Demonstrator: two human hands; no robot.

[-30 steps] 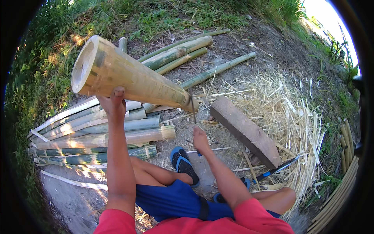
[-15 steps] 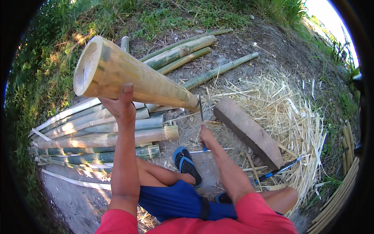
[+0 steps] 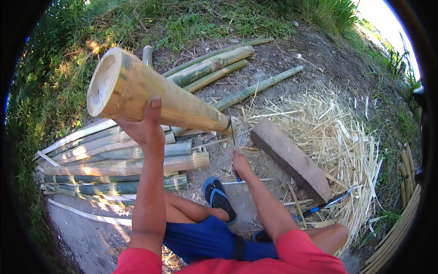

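Left hand clamped on thick bamboo (fingers mostly hidden), right hand closed around thin-bladed tool, handle mostly covered

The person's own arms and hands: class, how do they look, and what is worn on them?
The left hand and right hand wear no gloves. Both forearms are uncovered, with no watch or bracelet to be seen. Plain red short sleeves cover the upper arms.
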